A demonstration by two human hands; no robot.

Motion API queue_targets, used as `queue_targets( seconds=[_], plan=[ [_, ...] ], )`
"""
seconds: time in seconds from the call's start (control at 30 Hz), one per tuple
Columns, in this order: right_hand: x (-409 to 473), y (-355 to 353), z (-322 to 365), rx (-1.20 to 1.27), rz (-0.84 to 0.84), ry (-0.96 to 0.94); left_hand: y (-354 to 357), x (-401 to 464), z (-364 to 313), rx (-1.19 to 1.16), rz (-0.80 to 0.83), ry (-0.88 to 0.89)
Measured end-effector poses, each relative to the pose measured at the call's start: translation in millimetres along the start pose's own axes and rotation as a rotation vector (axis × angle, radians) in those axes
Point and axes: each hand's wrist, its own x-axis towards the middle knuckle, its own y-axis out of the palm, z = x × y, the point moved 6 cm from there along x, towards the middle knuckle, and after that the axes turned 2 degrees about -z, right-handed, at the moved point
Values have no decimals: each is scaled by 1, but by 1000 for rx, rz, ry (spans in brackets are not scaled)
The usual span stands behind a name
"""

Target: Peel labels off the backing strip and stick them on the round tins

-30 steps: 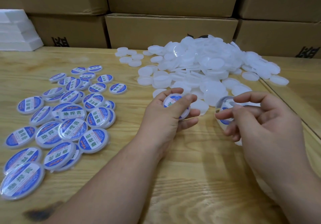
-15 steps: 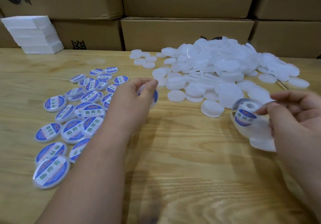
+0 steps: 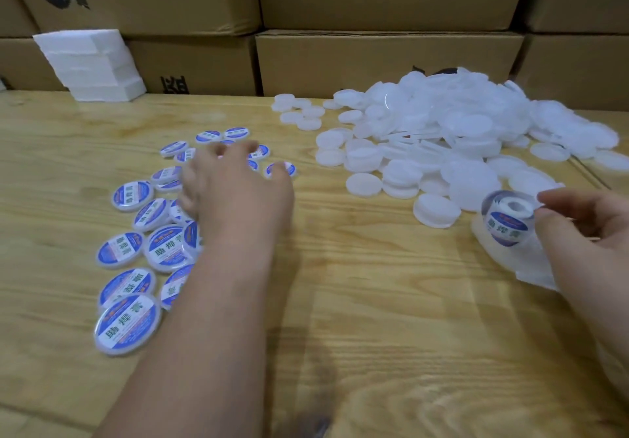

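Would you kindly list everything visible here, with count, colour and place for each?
labelled tins: roughly twenty, clear with blue and white labels, spread on the table's left side.
plain tins: a large heap, too many to count, white, on the table's far right.
label roll: one, blue and white labels on a white core, at the right, held.
foam blocks: one stack, white, far left corner.
boxes: several, brown cardboard, stacked behind the table.
table: one, light wood.
left hand: fingers spread and blurred over the labelled tins; holds nothing visible.
right hand: fingers pinch the label roll.
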Motion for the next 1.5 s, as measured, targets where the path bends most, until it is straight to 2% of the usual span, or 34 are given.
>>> queue_targets(
  seconds=[0.07,0.17,0.27,0.33,0.47,0.57,0.93,1.0,1.13,1.37,1.5],
  plan=[
    [-5,5,10,-61,44,-54,17,-21,-29,-72,98,223],
    [-13,5,24,-130,57,-102,54,-71,-66,-185,431,524],
    [-19,4,33,-100,93,-115,87,-110,-79,-143,756,667],
    [-21,5,37,-104,117,-115,97,-115,-78,-111,853,691],
    [-22,8,37,-121,173,-75,103,-116,-77,-63,859,750],
    [-23,12,36,-145,238,-57,103,-116,-78,-32,769,772],
    [-27,21,34,-217,386,-42,94,-96,-76,-125,519,586],
    [-27,22,35,-232,389,-49,97,-98,-79,-149,539,603],
    [-28,24,36,-301,385,-68,107,-103,-79,-51,628,649],
    [-28,23,41,-337,445,-45,98,-96,-76,-131,573,553],
    [-32,26,48,-400,480,-112,93,-97,-79,-199,579,543]
  ],
)
